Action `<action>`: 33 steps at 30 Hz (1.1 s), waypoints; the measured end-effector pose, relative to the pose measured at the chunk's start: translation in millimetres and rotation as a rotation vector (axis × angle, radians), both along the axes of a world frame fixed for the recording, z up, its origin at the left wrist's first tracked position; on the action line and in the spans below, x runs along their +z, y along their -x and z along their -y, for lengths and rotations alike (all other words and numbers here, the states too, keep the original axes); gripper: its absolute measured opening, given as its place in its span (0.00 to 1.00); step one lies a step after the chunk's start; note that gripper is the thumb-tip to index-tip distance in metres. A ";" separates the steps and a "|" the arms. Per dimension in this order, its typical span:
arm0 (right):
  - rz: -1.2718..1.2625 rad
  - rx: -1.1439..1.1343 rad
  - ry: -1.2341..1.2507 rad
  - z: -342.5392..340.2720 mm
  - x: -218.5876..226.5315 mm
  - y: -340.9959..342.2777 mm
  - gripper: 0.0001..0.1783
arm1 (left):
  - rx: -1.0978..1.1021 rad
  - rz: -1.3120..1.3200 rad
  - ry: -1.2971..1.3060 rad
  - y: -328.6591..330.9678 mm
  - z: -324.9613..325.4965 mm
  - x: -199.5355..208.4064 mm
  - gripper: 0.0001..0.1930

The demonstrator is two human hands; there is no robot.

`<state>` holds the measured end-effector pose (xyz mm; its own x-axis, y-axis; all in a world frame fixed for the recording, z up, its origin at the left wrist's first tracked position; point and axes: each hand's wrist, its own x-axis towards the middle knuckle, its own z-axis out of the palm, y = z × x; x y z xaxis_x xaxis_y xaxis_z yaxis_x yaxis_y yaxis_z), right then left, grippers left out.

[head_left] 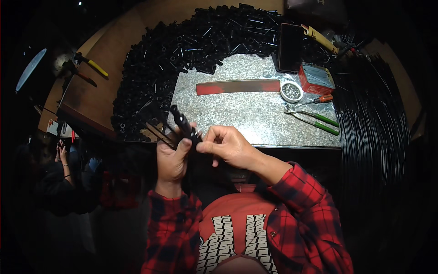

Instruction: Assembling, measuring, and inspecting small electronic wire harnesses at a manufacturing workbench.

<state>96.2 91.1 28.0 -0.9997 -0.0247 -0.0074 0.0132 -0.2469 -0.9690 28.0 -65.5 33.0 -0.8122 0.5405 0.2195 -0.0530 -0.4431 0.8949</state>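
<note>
Just in front of the bench's near edge, my left hand (172,160) is closed around a black tubular part (182,122), which points up and away to the left. Several thin black rods (158,134) stick out to the left of the same hand. My right hand (232,148) is beside it, thumb and forefinger pinched together near the tube's lower end. What lies between those fingertips is too small and dark to make out. The lower part of the tube is hidden by my left fingers.
A large heap of black tubular parts (182,50) curves round the stone slab (242,118). On the slab lie a flat red-brown bar (237,86), a white dish (297,97), a red box (324,86), a screwdriver (320,99) and green-handled pincers (315,119). Long black wires (372,118) hang at right. Another person's hand (61,153) shows far left.
</note>
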 end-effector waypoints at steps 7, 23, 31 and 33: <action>-0.174 -0.321 -0.239 26.3 -14.0 16.3 0.14 | 0.471 -0.402 0.227 -28.2 -30.5 -9.4 0.27; -0.220 -0.185 -0.277 24.6 -16.1 12.1 0.08 | 0.278 -0.390 0.371 -5.9 1.5 2.7 0.10; -0.013 0.067 -0.044 11.2 -14.6 18.4 0.08 | 0.279 -0.453 0.422 -10.1 5.8 2.1 0.11; -0.015 0.073 -0.050 9.2 -18.9 20.0 0.09 | 0.295 -0.482 0.430 -11.7 4.8 2.0 0.10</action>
<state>76.2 81.9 9.1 -0.9953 -0.0972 0.0046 0.0147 -0.1973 -0.9802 39.7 -70.3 35.0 -0.8039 0.4325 0.4083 0.4610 0.0194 0.8872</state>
